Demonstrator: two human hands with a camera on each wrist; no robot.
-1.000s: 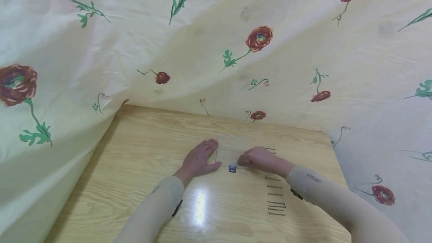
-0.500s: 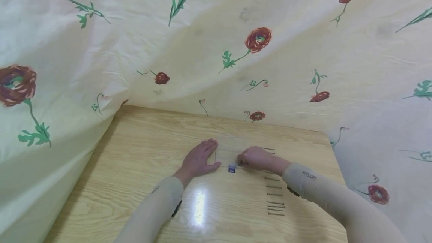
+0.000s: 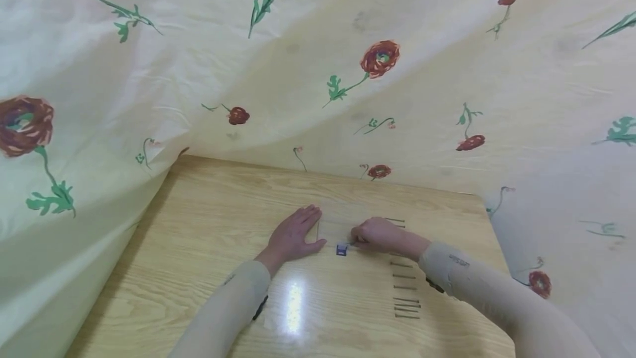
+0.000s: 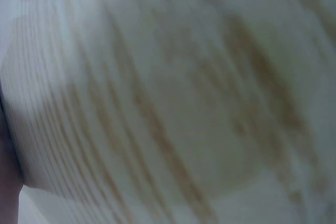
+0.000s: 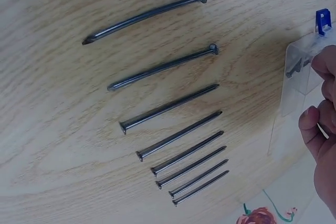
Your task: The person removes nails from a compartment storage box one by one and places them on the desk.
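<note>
A clear plastic box [image 3: 330, 232] with a blue latch [image 3: 342, 249] lies on the wooden table. My left hand [image 3: 294, 233] rests at the box's left edge, fingers straight and thumb spread. At the right side my right hand [image 3: 377, 233] has its fingers curled down into the box. In the right wrist view a nail [image 5: 295, 70] shows through the clear wall and runs to the fingertips, which appear to pinch it. Its far end is hidden by the fingers. Only a sliver of the left hand [image 4: 8, 182] enters the left wrist view.
Several nails [image 5: 170, 116] lie in a row on the table, right of the box, graded from thick to thin in the right wrist view. A flower-patterned cloth [image 3: 298, 70] hangs behind the table [image 3: 213, 225] and along its sides.
Both hands stay nearly in place at the box. The right hand and forearm shift only very slightly; the nails in the row look unmoved.
</note>
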